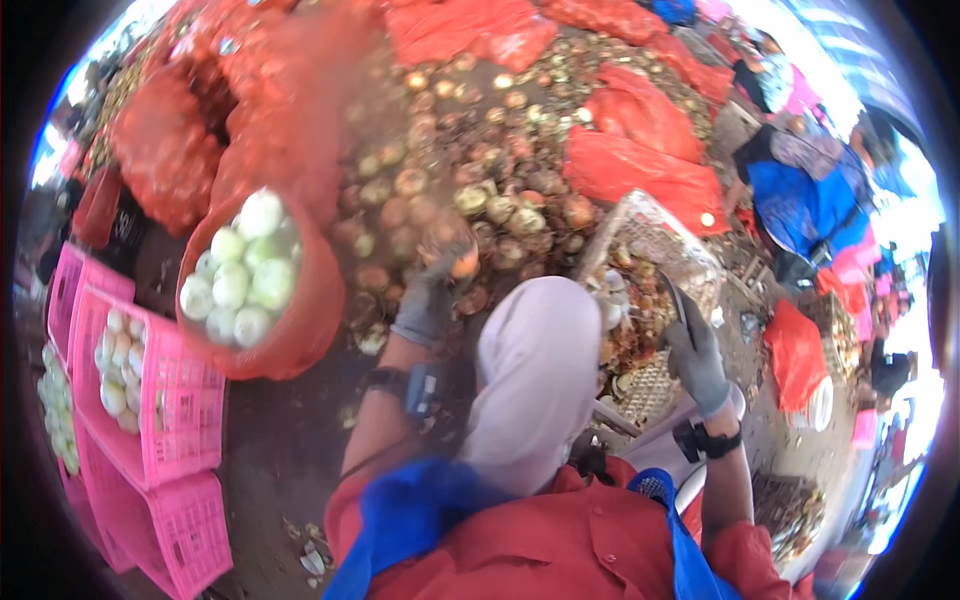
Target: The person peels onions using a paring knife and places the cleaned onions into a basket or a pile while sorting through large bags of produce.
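1. Grey gloves cover both hands. The left hand (428,303) reaches to an onion (466,262) at the near side of the heap (510,190); blur smears the fingers, so I cannot tell whether they grip it or only touch it.
2. The right hand (697,360) is curled round a knife (676,298) above the right part of the pale crate (612,222). The fist hides the handle; the thin, dark blade points away from the person.
3. Skins and scraps (640,330) hide much of the crate's inside, and a raised knee (540,340) covers part of its left edge.
4. Peeled onions (240,270) fill the red sack (325,310) up to its rim; the lower ones are out of sight.
5. Beyond the sack, a reddish smear softens the net sacks (165,140) and the heap's left edge. At far right, people fade into glare.
6. For moving, the clearest room is the bare floor (275,430) between the pink crates (185,400) and the left forearm. Ahead of the left hand, onions crowd close. The right hand has less space, with the crate's walls around the knife and a red sheet (650,150) beyond the far rim.
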### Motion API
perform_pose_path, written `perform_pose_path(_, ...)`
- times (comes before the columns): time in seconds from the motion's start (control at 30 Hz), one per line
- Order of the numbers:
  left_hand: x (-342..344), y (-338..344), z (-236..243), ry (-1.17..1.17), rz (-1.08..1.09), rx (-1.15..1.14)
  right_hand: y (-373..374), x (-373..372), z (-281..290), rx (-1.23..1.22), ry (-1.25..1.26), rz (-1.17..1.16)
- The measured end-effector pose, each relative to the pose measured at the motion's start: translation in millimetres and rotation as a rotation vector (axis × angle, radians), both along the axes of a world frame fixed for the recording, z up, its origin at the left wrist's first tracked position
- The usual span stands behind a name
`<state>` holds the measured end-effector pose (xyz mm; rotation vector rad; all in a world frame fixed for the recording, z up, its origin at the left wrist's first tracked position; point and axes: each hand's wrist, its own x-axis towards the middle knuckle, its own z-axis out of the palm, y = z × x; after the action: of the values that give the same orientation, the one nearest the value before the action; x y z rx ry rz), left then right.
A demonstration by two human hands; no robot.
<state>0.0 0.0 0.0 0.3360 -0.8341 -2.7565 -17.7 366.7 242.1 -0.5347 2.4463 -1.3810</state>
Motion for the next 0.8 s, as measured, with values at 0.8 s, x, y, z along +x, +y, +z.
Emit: perform_pose_path(0.8, 27, 236, 261, 0.399, -0.482, -0.188, 50, 57, 31, -0.190, 0.300, -0.090)
